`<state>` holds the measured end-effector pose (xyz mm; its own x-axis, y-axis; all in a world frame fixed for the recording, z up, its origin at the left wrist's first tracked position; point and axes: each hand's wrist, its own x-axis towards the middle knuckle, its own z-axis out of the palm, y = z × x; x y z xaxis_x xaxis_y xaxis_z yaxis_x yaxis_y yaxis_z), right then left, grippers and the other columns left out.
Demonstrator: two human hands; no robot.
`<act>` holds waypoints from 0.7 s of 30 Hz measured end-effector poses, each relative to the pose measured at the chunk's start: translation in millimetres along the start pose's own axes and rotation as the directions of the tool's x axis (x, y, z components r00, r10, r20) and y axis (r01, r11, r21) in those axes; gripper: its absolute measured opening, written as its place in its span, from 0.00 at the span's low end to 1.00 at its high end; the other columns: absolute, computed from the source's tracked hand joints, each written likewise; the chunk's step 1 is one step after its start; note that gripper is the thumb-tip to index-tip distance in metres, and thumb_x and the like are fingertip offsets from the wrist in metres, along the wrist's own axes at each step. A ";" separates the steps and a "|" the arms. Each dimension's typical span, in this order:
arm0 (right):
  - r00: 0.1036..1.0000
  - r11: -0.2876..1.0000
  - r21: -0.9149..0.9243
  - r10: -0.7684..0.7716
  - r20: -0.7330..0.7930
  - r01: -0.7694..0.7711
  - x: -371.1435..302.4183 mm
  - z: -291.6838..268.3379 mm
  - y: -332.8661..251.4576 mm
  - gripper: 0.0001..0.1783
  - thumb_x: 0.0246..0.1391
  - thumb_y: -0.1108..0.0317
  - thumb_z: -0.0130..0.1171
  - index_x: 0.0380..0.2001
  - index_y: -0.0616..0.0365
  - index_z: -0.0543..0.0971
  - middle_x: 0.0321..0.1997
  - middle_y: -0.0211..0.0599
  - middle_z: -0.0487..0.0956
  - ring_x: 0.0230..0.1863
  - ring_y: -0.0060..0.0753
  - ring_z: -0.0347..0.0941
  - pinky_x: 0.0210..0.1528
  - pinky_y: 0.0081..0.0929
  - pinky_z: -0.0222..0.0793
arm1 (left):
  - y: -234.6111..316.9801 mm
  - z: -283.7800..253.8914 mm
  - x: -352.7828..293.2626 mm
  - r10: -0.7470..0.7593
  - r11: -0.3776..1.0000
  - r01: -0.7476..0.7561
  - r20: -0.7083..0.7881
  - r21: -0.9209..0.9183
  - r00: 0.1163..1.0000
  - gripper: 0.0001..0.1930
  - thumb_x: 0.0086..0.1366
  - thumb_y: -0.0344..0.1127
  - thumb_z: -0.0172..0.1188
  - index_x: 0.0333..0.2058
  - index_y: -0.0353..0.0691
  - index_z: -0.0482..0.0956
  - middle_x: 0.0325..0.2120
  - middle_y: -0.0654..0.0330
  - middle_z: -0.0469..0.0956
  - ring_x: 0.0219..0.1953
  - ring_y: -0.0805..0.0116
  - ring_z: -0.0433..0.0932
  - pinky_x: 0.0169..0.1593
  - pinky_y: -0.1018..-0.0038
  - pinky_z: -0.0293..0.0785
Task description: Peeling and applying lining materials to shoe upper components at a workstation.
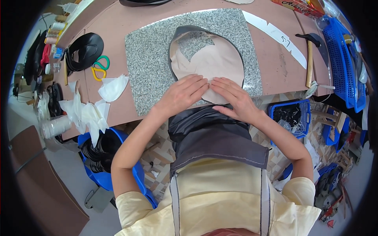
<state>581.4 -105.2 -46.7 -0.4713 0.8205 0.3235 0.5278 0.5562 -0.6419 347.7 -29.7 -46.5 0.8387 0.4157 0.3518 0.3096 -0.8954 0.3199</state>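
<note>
A rounded piece with a pale beige inner face and a dark, leather-like rim (222,59) lies on a speckled grey stone slab (147,67). An opening in its upper part lets the slab show through. My left hand (183,94) rests on its near part, fingers stretched out and lying flat. Beside it, fingertips almost meeting the left ones, my right hand (236,98) lies on the same piece with its fingers extended. Its thumb is apart from them, at the near edge. Whatever is under the fingers is hidden.
On the brown table (275,74) are scissors with green and yellow handles (100,69), black rounded pieces (84,51), white scraps (88,114), a white paper strip (275,35) and a wooden-handled hammer (310,65). Blue baskets (289,118) stand at right, a blue tub (138,173) at left.
</note>
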 end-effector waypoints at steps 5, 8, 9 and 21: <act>0.995 0.997 -0.063 0.046 -0.086 -0.051 2.1 10.9 -6.1 0.26 0.49 0.71 0.65 0.53 0.65 0.74 0.57 0.48 0.75 0.62 0.48 0.69 0.66 0.43 0.63 | 2.6 5.1 -0.1 -0.084 0.996 0.082 -0.104 -0.029 0.991 0.22 0.51 0.30 0.66 0.47 0.40 0.79 0.41 0.56 0.81 0.47 0.59 0.80 0.55 0.64 0.76; 0.993 0.990 -0.129 0.039 -0.108 -0.053 2.7 14.2 -4.9 0.22 0.50 0.73 0.63 0.49 0.65 0.76 0.53 0.47 0.77 0.59 0.48 0.71 0.64 0.43 0.65 | 5.0 8.4 0.3 -0.134 0.990 0.129 -0.131 -0.049 0.982 0.21 0.51 0.30 0.66 0.47 0.41 0.80 0.40 0.56 0.82 0.46 0.59 0.81 0.53 0.65 0.77; 0.993 0.988 -0.149 0.031 -0.115 -0.048 3.5 14.7 -3.4 0.19 0.50 0.73 0.62 0.47 0.65 0.77 0.51 0.47 0.78 0.57 0.47 0.73 0.62 0.42 0.67 | 6.0 9.2 0.8 -0.159 0.987 0.152 -0.144 -0.058 0.977 0.21 0.51 0.30 0.67 0.47 0.41 0.80 0.39 0.57 0.82 0.45 0.60 0.81 0.53 0.65 0.77; 0.986 0.979 -0.150 0.152 0.073 -0.140 19.2 -8.5 -2.2 0.09 0.53 0.73 0.57 0.38 0.62 0.79 0.44 0.43 0.82 0.48 0.42 0.79 0.55 0.40 0.75 | -3.8 6.1 -6.9 -0.205 0.956 0.193 -0.031 -0.222 0.978 0.19 0.53 0.31 0.68 0.46 0.40 0.82 0.45 0.57 0.82 0.50 0.58 0.80 0.55 0.65 0.76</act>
<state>577.2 -89.6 -33.2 -0.4357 0.8837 0.1709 0.6886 0.4496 -0.5689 343.5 -30.2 -55.5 0.7434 0.5949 0.3057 0.3584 -0.7402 0.5689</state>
